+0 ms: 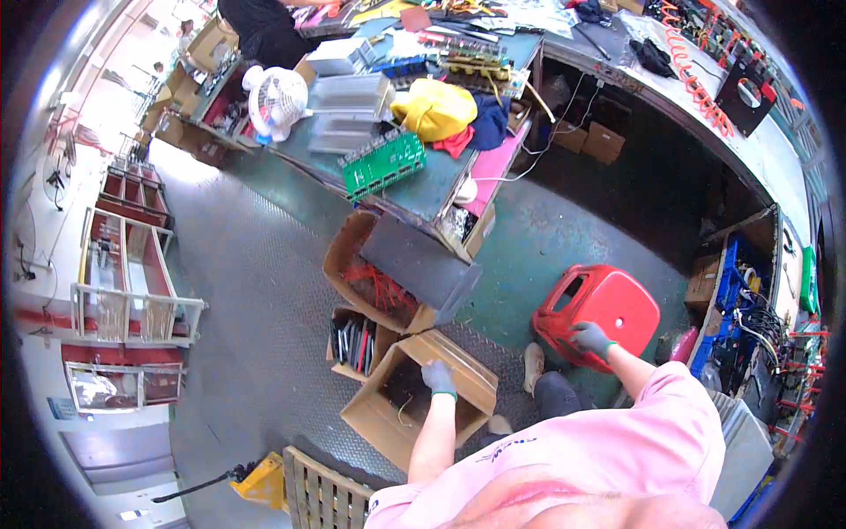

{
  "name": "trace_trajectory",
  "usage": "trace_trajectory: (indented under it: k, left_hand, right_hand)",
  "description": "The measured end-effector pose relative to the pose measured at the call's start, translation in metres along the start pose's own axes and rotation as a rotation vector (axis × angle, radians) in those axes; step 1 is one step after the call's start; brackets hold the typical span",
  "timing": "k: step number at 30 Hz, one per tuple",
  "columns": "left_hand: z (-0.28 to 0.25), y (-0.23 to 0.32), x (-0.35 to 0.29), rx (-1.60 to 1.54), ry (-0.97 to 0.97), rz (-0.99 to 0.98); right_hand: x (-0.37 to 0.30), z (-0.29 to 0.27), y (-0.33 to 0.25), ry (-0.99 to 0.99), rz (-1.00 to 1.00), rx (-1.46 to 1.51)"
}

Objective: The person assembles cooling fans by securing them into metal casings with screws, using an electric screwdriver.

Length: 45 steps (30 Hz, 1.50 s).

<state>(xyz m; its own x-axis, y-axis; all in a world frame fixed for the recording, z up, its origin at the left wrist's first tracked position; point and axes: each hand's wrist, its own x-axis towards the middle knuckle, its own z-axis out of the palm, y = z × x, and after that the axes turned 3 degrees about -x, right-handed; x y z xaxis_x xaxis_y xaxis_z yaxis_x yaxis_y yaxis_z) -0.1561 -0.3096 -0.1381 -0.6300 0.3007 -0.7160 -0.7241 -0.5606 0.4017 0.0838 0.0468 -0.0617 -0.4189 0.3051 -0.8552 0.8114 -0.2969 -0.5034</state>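
My left hand [438, 377], in a grey glove, is over the mouth of an open cardboard box [370, 410] on the floor. Its fingers look curled, and whatever they may hold is hidden. Dark contents and a pale strand show inside the box. To the right, my right hand [592, 339], also gloved in grey, grips the edge of a red plastic stool [627, 304]. The stool stands beside my feet, with a hole in its seat and an opening in its side.
Ahead are a box of red wires [388, 286], a dark grey panel [410, 256] and a smaller box of boards [352, 344]. A green circuit board [385, 165] overhangs the workbench [326, 163]. A wooden pallet [322, 494] and a yellow pallet jack [260, 480] are near left; a person [260, 31] is far off.
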Motion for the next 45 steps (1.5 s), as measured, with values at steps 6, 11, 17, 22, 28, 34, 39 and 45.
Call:
trace_trajectory:
  k: [6,11,17,22,28,34,39,45]
  left_hand:
    - [0.108,0.003,0.034,0.724,0.370,0.531]
    - [0.166,0.011,-0.013,0.746,0.332,0.628]
    - [0.145,0.022,-0.027,0.523,0.223,0.449]
    - [0.215,0.046,-0.026,0.644,0.109,0.325]
    - [0.341,0.055,-0.011,0.799,-0.232,0.089]
    - [0.420,0.025,0.003,0.929,-0.368,0.129]
    - [0.456,-0.015,0.033,0.996,-0.502,0.083]
    - [0.504,-0.086,0.087,0.924,-0.370,-0.145]
  right_hand:
    - [-0.005,-0.098,0.029,0.046,-0.020,0.282]
    - [-0.021,-0.084,-0.013,0.100,0.026,0.093]
    - [-0.004,-0.084,-0.056,0.060,0.013,0.095]
    - [-0.005,-0.106,-0.076,0.191,-0.026,0.166]
    - [-0.029,-0.129,-0.084,0.366,0.084,0.265]
    - [-0.054,-0.134,-0.086,0.413,0.148,0.365]
    - [-0.046,-0.159,-0.046,0.339,0.308,0.293]
    - [0.014,-0.261,-0.048,0.347,0.225,0.083]
